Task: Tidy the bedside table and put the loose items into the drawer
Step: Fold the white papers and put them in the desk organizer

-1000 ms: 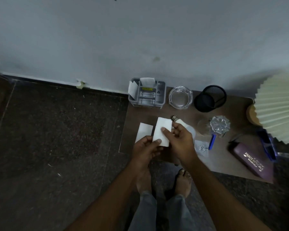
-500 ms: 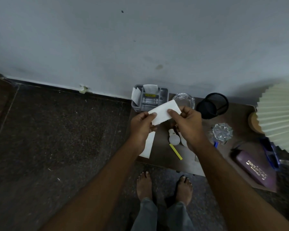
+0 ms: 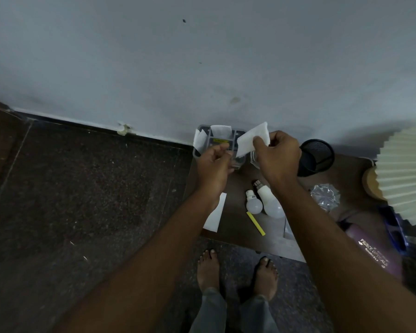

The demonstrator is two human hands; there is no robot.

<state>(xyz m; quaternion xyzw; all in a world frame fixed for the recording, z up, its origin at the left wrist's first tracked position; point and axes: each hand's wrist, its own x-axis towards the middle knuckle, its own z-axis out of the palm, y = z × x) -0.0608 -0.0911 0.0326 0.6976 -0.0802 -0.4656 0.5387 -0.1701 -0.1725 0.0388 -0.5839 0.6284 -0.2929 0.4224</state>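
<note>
Fingers (image 3: 258, 141) of the right hand (image 3: 277, 155) pinch the white paper slip (image 3: 246, 140) near its upper end. Its long axis slants down-left toward the left hand (image 3: 213, 164), whose fingers are loosely curled and empty, just beside the lower corner. The slip hangs over the grey organiser (image 3: 197, 153) at the back of the worktop (image 3: 235, 188), both arms reaching forward.

Rear: organiser (image 3: 202, 153) stood at the desk's (image 3: 235, 186) back left against the wall (image 3: 202, 68); mesh cup (image 3: 316, 156) to its right.
Centre: 2 bulbs (image 3: 253, 205) lay side by side, marker (image 3: 255, 223) just before them.
Left edge: paper slip (image 3: 215, 217).
Right: case (image 3: 370, 251) before the lamp shade (image 3: 408, 176).
Above: sheet (image 3: 249, 140) in the grip of the right hand (image 3: 280, 155), over the organiser.
</note>
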